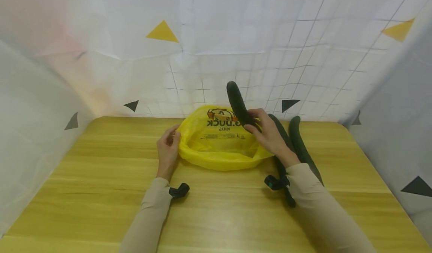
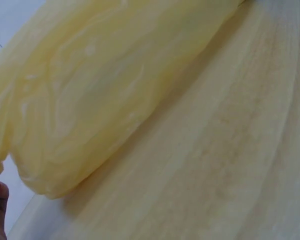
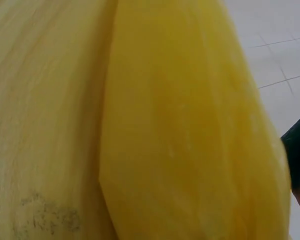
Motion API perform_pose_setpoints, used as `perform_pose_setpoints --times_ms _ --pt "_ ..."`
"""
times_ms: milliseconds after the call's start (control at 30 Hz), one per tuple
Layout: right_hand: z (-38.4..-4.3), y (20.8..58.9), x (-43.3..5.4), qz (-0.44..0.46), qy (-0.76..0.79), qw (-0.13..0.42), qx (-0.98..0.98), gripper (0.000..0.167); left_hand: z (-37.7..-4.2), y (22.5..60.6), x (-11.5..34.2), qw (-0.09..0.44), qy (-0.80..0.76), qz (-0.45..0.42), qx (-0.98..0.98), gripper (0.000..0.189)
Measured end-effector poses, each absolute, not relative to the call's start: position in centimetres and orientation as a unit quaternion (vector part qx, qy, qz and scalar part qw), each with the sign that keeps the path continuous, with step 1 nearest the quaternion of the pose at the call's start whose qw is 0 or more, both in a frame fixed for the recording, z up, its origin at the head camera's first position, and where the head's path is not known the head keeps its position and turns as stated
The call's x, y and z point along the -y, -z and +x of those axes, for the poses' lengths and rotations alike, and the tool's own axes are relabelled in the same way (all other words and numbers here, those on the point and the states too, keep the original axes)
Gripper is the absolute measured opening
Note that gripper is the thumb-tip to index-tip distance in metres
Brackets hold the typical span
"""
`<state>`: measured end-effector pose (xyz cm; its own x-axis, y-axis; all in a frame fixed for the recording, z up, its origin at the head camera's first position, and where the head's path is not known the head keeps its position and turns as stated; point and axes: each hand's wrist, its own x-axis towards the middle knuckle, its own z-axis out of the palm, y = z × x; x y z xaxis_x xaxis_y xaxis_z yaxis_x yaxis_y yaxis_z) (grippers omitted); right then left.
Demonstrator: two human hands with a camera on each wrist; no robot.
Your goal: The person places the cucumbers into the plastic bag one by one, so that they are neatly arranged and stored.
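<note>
A yellow plastic bag [image 1: 221, 161] with dark print stands with its mouth spread on the table. At its left edge my left hand [image 1: 167, 144] pinches the rim between thumb and fingers; the left wrist view shows a fingertip by the bag's side [image 2: 90, 100]. My right hand [image 1: 268, 133] grips a dark green cucumber [image 1: 237, 101] by its lower end, above the right part of the bag's mouth. The cucumber tilts, its free end up and to the left. In the right wrist view, the bag [image 3: 185, 120] hides most of that hand and the cucumber [image 3: 297, 150].
Two more cucumbers lie on the table right of the bag: one [image 1: 281, 128] partly under my right forearm, the other [image 1: 298, 140] beside it. The wooden table [image 1: 91, 178] ends at white sheet walls [image 1: 216, 69] at the back and sides.
</note>
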<state>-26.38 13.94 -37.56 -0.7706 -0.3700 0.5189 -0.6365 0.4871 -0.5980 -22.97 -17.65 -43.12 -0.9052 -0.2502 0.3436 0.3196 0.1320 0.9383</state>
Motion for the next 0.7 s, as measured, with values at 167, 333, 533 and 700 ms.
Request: perform_pose_setpoints --times_ms 167,333,533,700 --pt "-26.6 37.8 -13.6 0.307 -0.369 0.166 0.861 0.041 -23.0 43.1 17.7 0.222 0.659 -0.018 0.719 0.029" --pt "-26.9 38.0 -13.0 0.322 -0.316 0.175 0.875 0.041 -23.0 43.1 17.7 0.233 0.659 -0.016 0.715 0.029" --pt "-27.2 38.2 -12.1 0.332 -0.271 0.148 0.891 0.040 -22.8 43.1 17.7 0.252 0.660 -0.006 0.708 0.029" --pt "-27.3 38.3 -11.6 0.350 -0.243 0.117 0.897 0.040 -22.7 43.0 17.6 0.265 0.653 -0.011 0.710 0.029"
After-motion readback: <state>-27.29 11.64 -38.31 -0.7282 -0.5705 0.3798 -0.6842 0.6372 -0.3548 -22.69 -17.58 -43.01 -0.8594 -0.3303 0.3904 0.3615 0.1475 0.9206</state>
